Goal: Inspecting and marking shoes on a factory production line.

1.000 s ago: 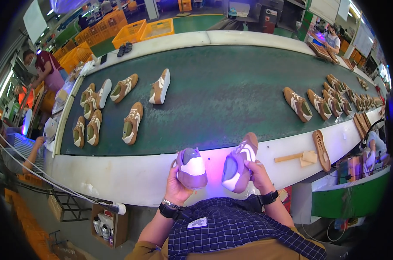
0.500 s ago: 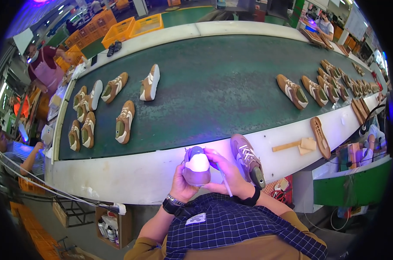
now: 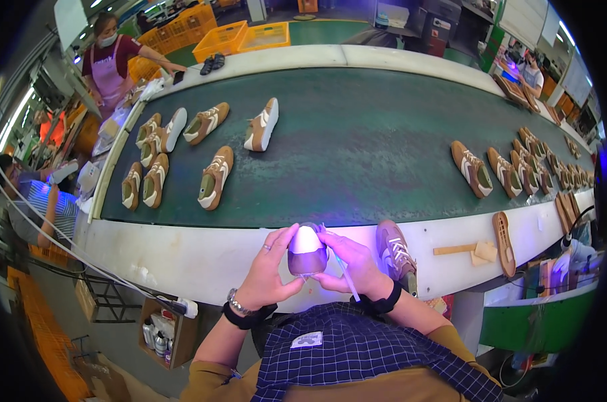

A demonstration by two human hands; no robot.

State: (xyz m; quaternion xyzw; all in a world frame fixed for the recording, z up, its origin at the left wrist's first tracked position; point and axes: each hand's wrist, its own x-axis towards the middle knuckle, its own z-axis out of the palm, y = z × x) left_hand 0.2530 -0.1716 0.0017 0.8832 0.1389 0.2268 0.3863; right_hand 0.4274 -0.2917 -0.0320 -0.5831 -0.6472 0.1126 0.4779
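Both hands hold a brown sneaker (image 3: 308, 260) upright before me, its white heel part turned toward me. My left hand (image 3: 268, 271) grips it from the left, thumb low and fingers along the upper side. On the right side, my right hand (image 3: 352, 263) presses with its fingers at the upper edge and its thumb at the bottom. A thin white stick, perhaps a pen or brush (image 3: 348, 280), also rests in the right hand, slanting down toward my wrist. Just right of that hand, another brown sneaker with white laces (image 3: 395, 249) stands on the white table edge (image 3: 183, 249).
Tan sneakers (image 3: 216, 177) stand on the green belt (image 3: 357, 141) at left, with more sneakers (image 3: 472, 169) at right. A wooden-handled block brush (image 3: 467, 250) and a brown sole (image 3: 504, 243) lie on the right edge. A co-worker in a pink apron (image 3: 116, 79) stands far left.
My left hand has shifted from beneath the sneaker to its left side, its fingers now up along it. The view has turned slightly left. The right hand keeps its stick.
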